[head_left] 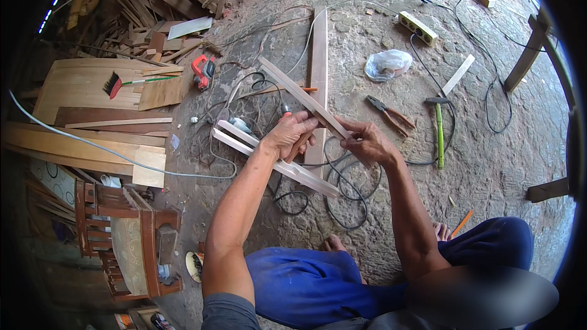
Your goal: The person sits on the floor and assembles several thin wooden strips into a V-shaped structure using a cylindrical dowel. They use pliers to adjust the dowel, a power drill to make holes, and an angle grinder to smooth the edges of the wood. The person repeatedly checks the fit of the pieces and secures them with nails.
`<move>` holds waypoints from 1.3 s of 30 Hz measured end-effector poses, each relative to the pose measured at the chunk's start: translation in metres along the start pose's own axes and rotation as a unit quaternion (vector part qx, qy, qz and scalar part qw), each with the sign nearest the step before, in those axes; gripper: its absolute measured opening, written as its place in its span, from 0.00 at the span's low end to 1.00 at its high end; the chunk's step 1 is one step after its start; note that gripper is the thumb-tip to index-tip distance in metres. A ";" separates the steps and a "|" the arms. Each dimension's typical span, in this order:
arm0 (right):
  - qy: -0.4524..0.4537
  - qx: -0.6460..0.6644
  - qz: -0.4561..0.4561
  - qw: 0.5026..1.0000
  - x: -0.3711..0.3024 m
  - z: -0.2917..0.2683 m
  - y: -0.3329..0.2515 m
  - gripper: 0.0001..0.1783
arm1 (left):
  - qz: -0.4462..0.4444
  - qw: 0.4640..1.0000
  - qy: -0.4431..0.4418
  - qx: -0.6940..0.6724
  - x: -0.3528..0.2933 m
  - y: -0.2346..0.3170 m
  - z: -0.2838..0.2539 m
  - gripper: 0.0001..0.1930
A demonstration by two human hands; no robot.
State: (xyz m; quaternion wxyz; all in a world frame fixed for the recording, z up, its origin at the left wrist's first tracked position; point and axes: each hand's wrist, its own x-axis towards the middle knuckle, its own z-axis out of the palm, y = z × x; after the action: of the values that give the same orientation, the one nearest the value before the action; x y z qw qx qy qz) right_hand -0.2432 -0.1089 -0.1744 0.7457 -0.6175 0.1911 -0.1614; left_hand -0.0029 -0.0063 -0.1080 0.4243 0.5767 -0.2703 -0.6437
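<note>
A long, narrow wooden strip (298, 93) slants across the middle, raised above the floor between my hands. My right hand (371, 142) is closed on its near end, thumb and fingers on either side. My left hand (289, 137) is closed with its fingertips against the strip's left edge. A small brown wooden piece (298, 147) shows under the left palm; whether the fingers grip it is hidden. Beneath the left forearm lie pale wooden strips (306, 179), partly covered. A long board (319, 43) lies on the floor behind, with an orange pencil (310, 89) showing beside the raised strip.
Pliers (391, 115), a green-handled hammer (439, 134) and a clear plastic bag (388, 64) lie to the right. A power strip (418, 28) sits farther back. Loose cables (348, 198) loop around the work. A red power tool (203, 72) and stacked boards (92, 119) are at left.
</note>
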 end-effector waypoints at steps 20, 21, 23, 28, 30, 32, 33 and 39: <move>0.175 -0.191 -0.247 0.934 -0.001 0.026 -0.033 0.36 | 0.086 0.994 -0.046 0.045 -0.021 0.045 0.023 0.34; 0.177 -0.191 -0.245 0.934 -0.002 0.026 -0.034 0.36 | 0.094 0.993 -0.044 0.050 -0.019 0.045 0.024 0.34; 0.173 -0.178 -0.227 0.942 -0.003 0.025 -0.034 0.37 | 0.085 0.995 -0.035 0.048 -0.015 0.043 0.026 0.35; 0.143 -0.146 -0.155 0.966 -0.005 0.021 -0.031 0.38 | 0.069 0.996 -0.009 0.060 -0.005 0.036 0.026 0.22; 0.135 -0.122 -0.138 0.973 -0.004 0.021 -0.028 0.38 | 0.073 0.996 -0.007 0.044 -0.003 0.030 0.026 0.19; 0.129 -0.116 -0.136 0.975 -0.003 0.023 -0.022 0.37 | 0.071 0.997 0.013 0.035 -0.003 0.022 0.025 0.17; 0.124 -0.123 -0.140 0.975 -0.002 0.024 -0.019 0.36 | 0.068 0.997 0.029 0.034 -0.003 0.018 0.024 0.16; 0.081 -0.030 -0.034 0.996 0.005 0.035 -0.004 0.36 | 0.011 0.994 0.069 0.081 0.001 0.000 0.008 0.12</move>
State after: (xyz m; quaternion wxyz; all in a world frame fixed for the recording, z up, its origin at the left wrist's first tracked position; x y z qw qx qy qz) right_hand -0.2213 -0.0818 -0.1654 0.7031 -0.6306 0.2344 -0.2303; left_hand -0.0106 -0.0087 -0.1069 0.4010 0.6491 -0.2976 -0.5738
